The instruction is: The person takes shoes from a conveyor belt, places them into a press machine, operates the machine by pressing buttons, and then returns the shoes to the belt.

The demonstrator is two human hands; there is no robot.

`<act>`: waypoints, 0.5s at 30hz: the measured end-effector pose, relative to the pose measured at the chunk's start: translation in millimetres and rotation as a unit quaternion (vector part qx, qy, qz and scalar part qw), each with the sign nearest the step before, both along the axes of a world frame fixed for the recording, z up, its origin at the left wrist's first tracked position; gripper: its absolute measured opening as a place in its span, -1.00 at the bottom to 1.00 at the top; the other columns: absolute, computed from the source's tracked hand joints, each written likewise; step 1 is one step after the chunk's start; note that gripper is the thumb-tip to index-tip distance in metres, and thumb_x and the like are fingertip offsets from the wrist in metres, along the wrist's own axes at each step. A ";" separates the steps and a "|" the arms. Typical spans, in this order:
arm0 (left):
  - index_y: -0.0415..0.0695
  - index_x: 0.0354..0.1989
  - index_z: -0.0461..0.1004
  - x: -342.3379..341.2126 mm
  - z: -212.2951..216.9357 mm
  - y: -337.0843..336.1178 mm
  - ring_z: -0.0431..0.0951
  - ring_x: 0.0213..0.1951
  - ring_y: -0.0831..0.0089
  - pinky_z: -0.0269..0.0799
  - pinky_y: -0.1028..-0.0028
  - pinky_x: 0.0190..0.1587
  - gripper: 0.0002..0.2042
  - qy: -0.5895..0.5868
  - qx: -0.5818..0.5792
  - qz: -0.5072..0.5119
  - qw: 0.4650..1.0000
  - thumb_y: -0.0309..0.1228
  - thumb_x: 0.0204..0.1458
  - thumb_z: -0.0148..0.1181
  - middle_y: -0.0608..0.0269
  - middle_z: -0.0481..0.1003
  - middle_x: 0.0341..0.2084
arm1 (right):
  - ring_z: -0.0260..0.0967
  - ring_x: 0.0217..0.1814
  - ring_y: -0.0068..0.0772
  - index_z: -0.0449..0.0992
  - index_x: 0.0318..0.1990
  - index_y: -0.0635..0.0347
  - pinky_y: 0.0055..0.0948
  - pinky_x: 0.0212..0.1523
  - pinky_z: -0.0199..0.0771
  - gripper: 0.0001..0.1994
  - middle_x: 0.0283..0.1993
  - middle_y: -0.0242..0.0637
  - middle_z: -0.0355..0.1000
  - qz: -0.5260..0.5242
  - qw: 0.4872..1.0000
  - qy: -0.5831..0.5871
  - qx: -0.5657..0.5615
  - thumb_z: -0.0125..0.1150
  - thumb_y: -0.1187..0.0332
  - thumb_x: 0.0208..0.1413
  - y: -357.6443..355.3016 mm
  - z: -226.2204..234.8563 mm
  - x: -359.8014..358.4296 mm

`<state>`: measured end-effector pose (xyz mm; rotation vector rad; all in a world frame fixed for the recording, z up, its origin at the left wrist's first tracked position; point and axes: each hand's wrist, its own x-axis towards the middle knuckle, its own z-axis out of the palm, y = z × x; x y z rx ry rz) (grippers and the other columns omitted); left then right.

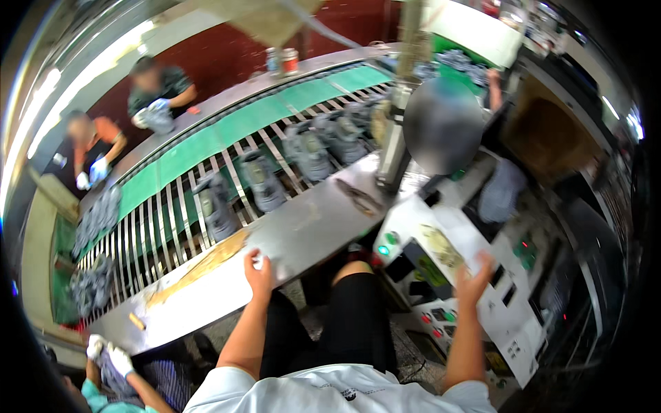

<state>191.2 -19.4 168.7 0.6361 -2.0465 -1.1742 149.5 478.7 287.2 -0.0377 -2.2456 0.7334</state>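
Here, left fingers point(250, 262) curl by the tabletop point(306, 234), hold unclear — right fingers point(486, 262) spread near the white panel point(515, 325).

The room is bright in some spots and dim in others. Long white lamps point(89, 89) glow at the top left, and small, strong lights point(635, 126) shine on the far right. The shiny metal bench point(303, 227) throws the light back, and its lower left part is almost pure white. The floor point(313, 316) beneath it is dim, and the big machine point(585, 255) on the right is mostly dark. The right hand point(471, 282) looks smeary, while the left hand point(259, 272) is a bit clearer. A round grey patch point(442, 126) is all fuzzy. Straight things bend near the rim, and the corners are black.
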 end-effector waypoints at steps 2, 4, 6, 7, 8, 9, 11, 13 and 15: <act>-0.25 0.07 0.28 -0.8 2.1 -68.2 0.30 0.06 0.17 0.19 0.30 0.11 -0.47 0.008 -0.042 0.100 0.994 -0.43 -0.13 0.27 0.01 0.32 -0.02 | 0.21 0.16 0.04 0.24 0.14 0.27 -0.15 0.21 0.15 -0.42 0.11 0.00 0.27 -0.054 0.989 0.055 0.129 0.21 0.44 -0.13 9.4 37.8 -92.6; -0.25 0.19 0.13 -13.7 0.5 -116.9 0.16 0.17 0.05 0.08 0.21 0.21 -0.28 -0.008 -0.065 0.148 0.987 -0.35 -0.17 0.34 -0.07 0.18 0.12 | 0.19 0.19 0.06 0.22 0.18 0.20 -0.11 0.18 0.19 -0.39 0.15 0.04 0.24 -0.183 0.960 0.006 0.210 0.19 0.22 -0.06 34.4 56.1 -168.2; -0.24 0.25 0.06 -30.2 -4.3 -154.1 0.06 0.26 0.01 -0.04 0.18 0.29 -0.15 -0.069 -0.100 0.142 0.982 -0.27 -0.22 0.39 -0.11 0.09 0.20 | 0.14 0.25 0.12 0.11 0.29 0.03 -0.06 0.20 0.18 -0.24 0.25 0.06 0.14 -0.297 0.921 -0.173 0.185 0.18 -0.06 -0.06 43.7 69.4 -226.9; -0.25 0.29 0.00 -40.7 -6.1 -169.2 0.00 0.30 0.00 -0.07 0.20 0.32 -0.05 -0.090 -0.081 0.144 0.982 -0.19 -0.27 0.43 -0.14 0.04 0.24 | 0.09 0.29 0.16 0.05 0.32 -0.02 -0.04 0.23 0.15 -0.17 0.31 0.07 0.07 -0.327 0.896 -0.259 0.153 0.17 -0.14 -0.09 43.5 75.1 -247.9; -0.27 0.29 -0.01 -52.4 -7.8 -183.6 0.04 0.29 0.00 -0.04 0.23 0.31 -0.02 -0.088 -0.068 0.139 0.984 -0.20 -0.30 0.45 -0.15 0.05 0.25 | 0.05 0.33 0.11 0.02 0.34 -0.07 -0.01 0.24 0.12 -0.14 0.33 0.05 0.04 -0.315 0.885 -0.327 0.107 0.19 -0.14 -0.12 42.6 85.3 -264.0; -0.28 0.29 -0.01 -62.3 -10.6 -194.5 0.08 0.28 0.03 -0.01 0.26 0.30 -0.01 -0.090 -0.037 0.114 0.989 -0.21 -0.32 0.47 -0.14 0.08 0.24 | 0.04 0.34 0.09 0.01 0.35 -0.09 0.01 0.24 0.11 -0.13 0.33 0.05 0.04 -0.333 0.859 -0.376 0.098 0.20 -0.12 -0.13 40.8 88.1 -271.6; -0.29 0.29 -0.01 -82.5 -22.6 -210.5 0.22 0.21 0.12 0.12 0.34 0.23 -0.01 -0.066 0.028 0.054 0.996 -0.27 -0.35 0.49 -0.10 0.16 0.20 | 0.02 0.36 0.04 0.00 0.35 -0.14 0.04 0.24 0.08 -0.12 0.34 0.02 0.02 -0.365 0.822 -0.431 0.078 0.22 -0.09 -0.17 27.8 99.2 -282.8; -0.22 0.27 0.03 -99.1 -30.2 -217.4 0.32 0.14 0.16 0.23 0.33 0.15 -0.05 -0.043 0.079 0.060 0.994 -0.30 -0.34 0.48 -0.06 0.26 0.14 | -0.01 0.38 0.03 -0.01 0.36 -0.12 0.05 0.26 0.03 -0.09 0.36 0.00 -0.01 -0.394 0.813 -0.426 0.056 0.24 -0.06 -0.21 43.9 95.4 -291.4; -0.20 0.27 0.04 -117.6 -32.6 -213.4 0.35 0.11 0.14 0.26 0.32 0.13 -0.07 -0.048 0.076 0.064 0.994 -0.32 -0.33 0.47 -0.07 0.29 0.11 | -0.05 0.39 0.06 -0.01 0.36 -0.01 -0.01 0.29 0.02 -0.06 0.39 0.01 -0.05 -0.411 0.814 -0.408 0.043 0.24 -0.03 -0.26 88.6 79.6 -292.8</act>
